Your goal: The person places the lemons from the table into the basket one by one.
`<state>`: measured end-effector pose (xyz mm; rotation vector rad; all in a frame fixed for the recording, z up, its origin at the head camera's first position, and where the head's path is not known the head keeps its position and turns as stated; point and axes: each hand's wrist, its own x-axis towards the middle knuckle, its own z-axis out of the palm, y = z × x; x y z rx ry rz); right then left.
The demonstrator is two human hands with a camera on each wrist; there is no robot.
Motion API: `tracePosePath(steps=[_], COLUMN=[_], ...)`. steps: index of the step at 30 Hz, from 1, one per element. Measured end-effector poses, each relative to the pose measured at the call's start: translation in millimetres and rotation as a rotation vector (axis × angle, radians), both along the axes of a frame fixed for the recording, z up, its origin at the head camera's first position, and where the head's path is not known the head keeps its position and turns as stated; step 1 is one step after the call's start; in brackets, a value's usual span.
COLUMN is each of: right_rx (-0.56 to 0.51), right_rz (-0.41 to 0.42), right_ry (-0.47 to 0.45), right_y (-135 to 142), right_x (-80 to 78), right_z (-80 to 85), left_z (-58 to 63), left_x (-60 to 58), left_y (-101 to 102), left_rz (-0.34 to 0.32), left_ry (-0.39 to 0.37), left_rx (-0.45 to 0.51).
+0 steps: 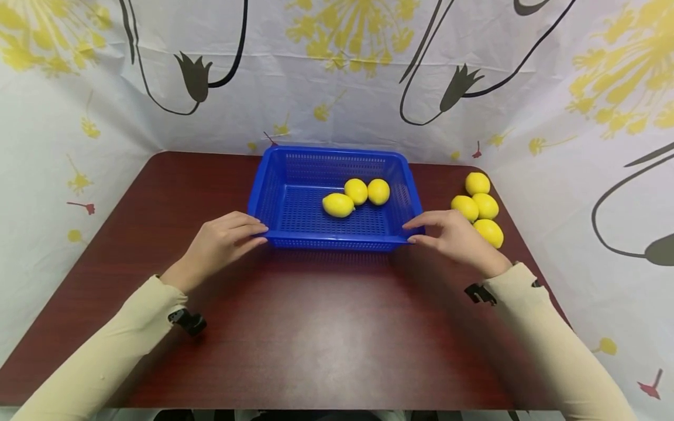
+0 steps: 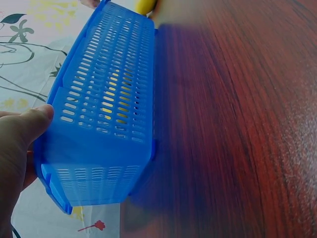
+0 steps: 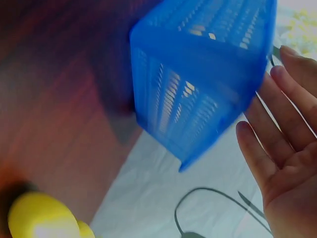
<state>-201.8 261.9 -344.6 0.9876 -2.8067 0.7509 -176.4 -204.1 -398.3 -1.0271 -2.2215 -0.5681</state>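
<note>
A blue plastic basket [image 1: 337, 238] with slotted walls stands at the far middle of the table. Inside it lie three lemons: one on its side [image 1: 338, 205], a second [image 1: 356, 191] and a third [image 1: 378, 192]. My left hand [image 1: 223, 242] pinches the rim at the near left corner; in the left wrist view its thumb [image 2: 39, 119] lies against the outside and the other fingers go behind the rim. At the near right corner is my right hand [image 1: 455, 237]. Its fingers [image 3: 277, 119] look extended beside the rim, and the palm shows in the right wrist view.
Several more lemons [image 1: 485, 206] sit in a cluster at the table's right edge, just beyond the right hand. The dark red wooden table [image 1: 326, 327] stretches toward the person. Behind it and at both sides hangs a white cloth [image 1: 326, 88] with printed flowers.
</note>
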Motion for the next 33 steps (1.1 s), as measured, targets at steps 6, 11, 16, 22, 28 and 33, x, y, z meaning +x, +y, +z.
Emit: tracePosePath(steps=[6,11,16,22,28,33], right_rx=[0.052,0.100,0.150,0.238,0.321,0.363], right_rz=[-0.026,-0.070,-0.109,-0.159,-0.185,-0.173], right_ry=[0.106,0.181,0.188,0.115,0.025,-0.014], right_y=[13.8,27.9,42.0,56.0,70.5,83.0], right_x=[-6.1,-11.2,-12.8,-13.5,-14.1,-16.9], right_z=[18.0,31.7,35.6,26.2,11.6,-0.8], left_z=[1.7,2.5,3.1,2.2,1.6,0.9], left_x=[0.5,0.8,1.6,1.9,1.1,0.9], left_y=[0.7,1.6,1.7,0.1,-0.3,-0.3], left_rz=[-0.001,-0.006,-0.006,0.007,0.005,0.002], left_ry=[0.002,0.022,0.013,-0.001,0.002,0.009], left_rx=[-0.007,0.001,-0.003,-0.012,-0.008,0.001])
